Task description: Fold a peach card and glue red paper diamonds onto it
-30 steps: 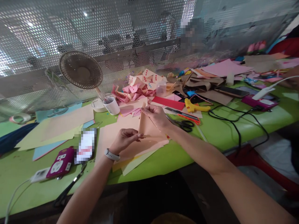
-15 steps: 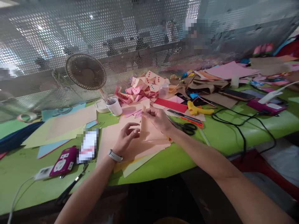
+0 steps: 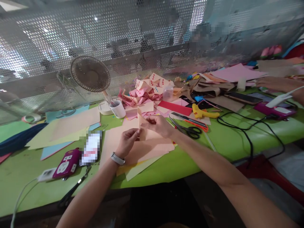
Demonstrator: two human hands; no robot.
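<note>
Between my hands stands a folded piece of peach paper, held upright over a stack of peach sheets. My right hand pinches its right side with thumb and fingertips. At its lower left edge, my left hand has thumb and forefinger closed on the paper. Yellow and pale green sheets stick out from under the stack. Right of my right hand lie black-handled scissors and an orange utility knife.
Behind the stack is a heap of pink and peach folded papers. A white cup and a fan stand to its left. A yellow glue gun and black cable lie right. Another person's hand reaches in at far right.
My left hand has closed from loosely open fingers to a pinch on the paper. The folded paper has turned slightly and shifted left. Another person's hand has appeared at the far right.
</note>
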